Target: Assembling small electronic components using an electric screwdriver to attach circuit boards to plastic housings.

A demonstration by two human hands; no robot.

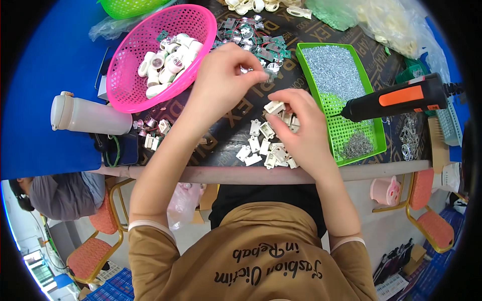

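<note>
My left hand [226,75] reaches over the table with thumb and forefinger pinched on a small green circuit board [271,75], partly hidden by the fingertips. Just beyond it lies a heap of green circuit boards [251,37] with red wires and shiny cup-shaped parts. A small white plastic housing [274,107] is held between the thumb and fingers of my right hand [304,120]. Below that hand, several similar white housings [266,145] lie loose near the table's front edge.
A pink basket [123,75] of white rounded parts stands left, beside a white flask [90,114]. Right is a green tray [384,145] of screws and small metal pieces, with a black-and-orange electric screwdriver [396,98] over it. Another person [65,193] sits at lower left.
</note>
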